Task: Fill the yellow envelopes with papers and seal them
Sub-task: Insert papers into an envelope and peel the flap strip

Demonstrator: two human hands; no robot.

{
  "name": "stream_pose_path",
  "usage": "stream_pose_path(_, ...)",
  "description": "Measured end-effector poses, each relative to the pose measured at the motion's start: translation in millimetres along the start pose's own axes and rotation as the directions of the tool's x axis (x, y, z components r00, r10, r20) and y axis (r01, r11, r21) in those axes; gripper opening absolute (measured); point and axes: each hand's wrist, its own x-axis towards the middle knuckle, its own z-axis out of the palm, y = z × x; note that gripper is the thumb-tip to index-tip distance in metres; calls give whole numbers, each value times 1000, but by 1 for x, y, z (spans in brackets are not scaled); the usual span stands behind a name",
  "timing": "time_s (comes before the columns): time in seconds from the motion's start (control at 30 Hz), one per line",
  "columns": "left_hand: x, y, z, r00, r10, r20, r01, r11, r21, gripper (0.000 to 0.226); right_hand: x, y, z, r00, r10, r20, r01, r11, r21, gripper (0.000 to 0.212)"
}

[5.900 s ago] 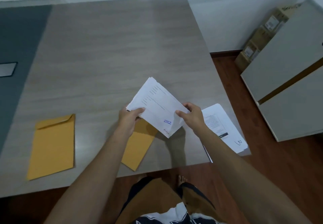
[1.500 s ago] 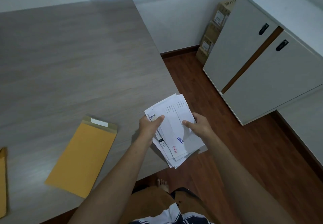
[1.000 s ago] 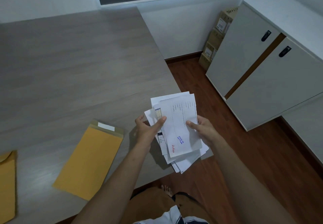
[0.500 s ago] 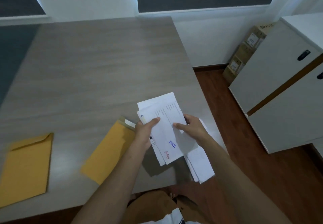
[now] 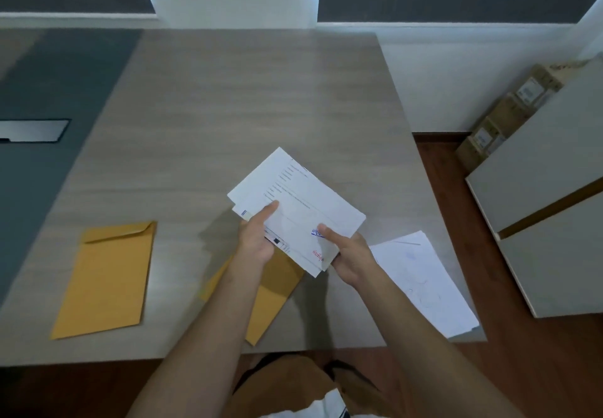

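Your left hand (image 5: 255, 241) and right hand (image 5: 350, 256) each pinch the folded white papers (image 5: 295, 209), thumbs on top, above the bench's (image 5: 228, 108) near edge; blue and red stamps show.

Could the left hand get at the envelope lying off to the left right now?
Probably not at once: the left hand grips the folded papers. The left envelope itself lies uncovered on the table.
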Motion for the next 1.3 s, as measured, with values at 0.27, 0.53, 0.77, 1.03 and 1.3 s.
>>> stream_pose_path(0.27, 2, 58, -57, 980, 159, 123, -200, 719, 665, 45, 11, 1, -3, 956, -254, -147, 143, 841, -522, 33)
stream_pose_path(0.53, -8, 55, -83, 970, 165, 180, -244, 623, 743, 33, 6, 22, 8, 940, -329, -92, 192, 732, -653, 21)
stream_pose_path(0.77, -4, 21, -125, 988, 110, 111, -155, 583, 797, 40, 3, 71, -8, 939, -304, -161, 91, 670, -737, 30)
stream_pose_path(1.03, -2, 23, -114, 993, 107, 43, -101, 620, 778, 29, 8, 77, 2, 927, -301, -224, 48, 689, -723, 42)
stream_pose_path(1.3, 1, 14, -112, 991, 129, -26, -72, 697, 714, 35, 6, 79, 6, 917, -302, -262, 48, 735, -677, 39)
